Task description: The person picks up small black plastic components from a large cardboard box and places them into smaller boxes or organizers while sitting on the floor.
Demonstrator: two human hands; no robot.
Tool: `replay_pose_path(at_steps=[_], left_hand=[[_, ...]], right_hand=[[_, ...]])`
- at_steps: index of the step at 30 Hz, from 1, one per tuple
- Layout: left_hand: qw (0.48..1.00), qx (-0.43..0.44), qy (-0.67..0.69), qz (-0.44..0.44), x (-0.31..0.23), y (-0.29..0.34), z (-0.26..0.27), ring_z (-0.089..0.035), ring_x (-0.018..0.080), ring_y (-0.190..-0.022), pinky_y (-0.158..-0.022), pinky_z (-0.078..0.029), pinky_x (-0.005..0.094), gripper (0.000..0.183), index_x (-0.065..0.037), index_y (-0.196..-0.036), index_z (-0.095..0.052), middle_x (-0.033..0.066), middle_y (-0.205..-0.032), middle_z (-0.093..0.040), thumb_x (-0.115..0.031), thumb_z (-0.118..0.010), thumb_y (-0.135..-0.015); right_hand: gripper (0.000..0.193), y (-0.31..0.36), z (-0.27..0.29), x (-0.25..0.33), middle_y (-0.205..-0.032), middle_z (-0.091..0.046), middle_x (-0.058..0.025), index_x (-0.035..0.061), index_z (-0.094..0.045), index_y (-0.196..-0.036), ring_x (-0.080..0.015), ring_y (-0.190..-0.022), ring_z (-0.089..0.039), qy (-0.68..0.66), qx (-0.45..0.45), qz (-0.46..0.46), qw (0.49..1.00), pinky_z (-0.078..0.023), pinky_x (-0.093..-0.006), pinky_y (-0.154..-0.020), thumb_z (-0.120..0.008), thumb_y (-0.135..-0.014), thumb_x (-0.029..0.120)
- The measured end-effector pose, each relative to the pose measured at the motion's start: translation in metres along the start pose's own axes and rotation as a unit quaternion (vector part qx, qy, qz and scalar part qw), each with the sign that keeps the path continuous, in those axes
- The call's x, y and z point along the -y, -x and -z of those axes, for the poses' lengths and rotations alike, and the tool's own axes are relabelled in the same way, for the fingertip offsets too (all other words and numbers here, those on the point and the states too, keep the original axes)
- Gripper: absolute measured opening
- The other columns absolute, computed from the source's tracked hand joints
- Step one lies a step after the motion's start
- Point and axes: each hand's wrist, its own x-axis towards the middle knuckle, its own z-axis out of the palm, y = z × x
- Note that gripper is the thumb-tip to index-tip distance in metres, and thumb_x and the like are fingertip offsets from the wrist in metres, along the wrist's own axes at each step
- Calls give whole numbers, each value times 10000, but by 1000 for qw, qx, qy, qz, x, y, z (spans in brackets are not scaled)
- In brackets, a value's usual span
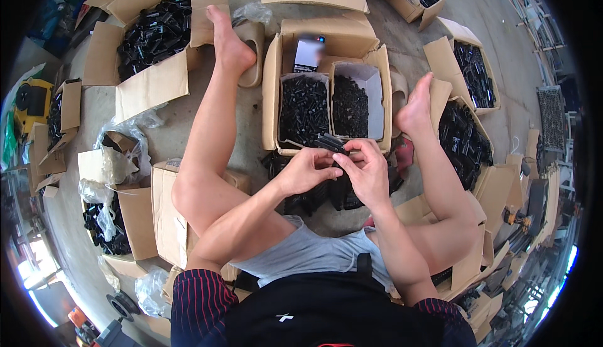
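Two hands (pixel 366 174) | close together, curled inward | pinching black part (pixel 331 143)

A head-worn wide fisheye camera, looking steeply down, close above left hand (pixel 308 170) and right hand (pixel 367 174) near mid-frame, the wearer's black top (pixel 326 306) along the bottom edge, floor (pixel 509 39) spreading to the upper right.

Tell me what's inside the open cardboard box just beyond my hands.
Two smaller open boxes holding small black parts, and what looks like a phone behind the left one. Anything beneath the parts and boxes is hidden.
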Motion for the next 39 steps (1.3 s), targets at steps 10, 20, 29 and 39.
replay_pose_path(at_steps=[10,20,29,39], left_hand=[[996,11,84,24,-13,-2,3,-652,115,-1017,-918,-527,299,347,8,-1232,-642,47,-1089,-706,-145,-743,-938],[964,58,254,63,-25,3,8,-654,113,-1038,-982,-536,301,318,-40,-1229,-643,18,-1103,-687,-240,-688,-987],[974,31,219,37,-27,3,7,-634,86,-1057,-935,-506,267,360,-37,-1273,-638,-2,-1118,-693,-233,-704,-978],[989,-21,140,-38,-49,12,29,-632,102,-1093,-910,-496,273,368,-16,-1277,-618,48,-1184,-697,-228,-686,-984]], right_hand=[[369,-19,16,-3,-1061,-658,-82,6,-565,-1276,-116,-907,-632,-114,44,-50,991,-526,-281,-818,-704,-937,50],[258,-25,19,-2,-1226,-668,-103,13,-633,-1170,-141,-1101,-622,-151,25,104,983,-504,-278,-933,-701,-923,-15],[212,-24,4,-7,-1117,-706,-106,-19,-694,-1060,-173,-1072,-665,-178,-28,83,980,-531,-305,-967,-725,-864,-93],[468,-63,-7,27,-1243,-642,-122,28,-565,-1357,-182,-1128,-622,-212,97,76,970,-550,-309,-872,-684,-905,-15]])
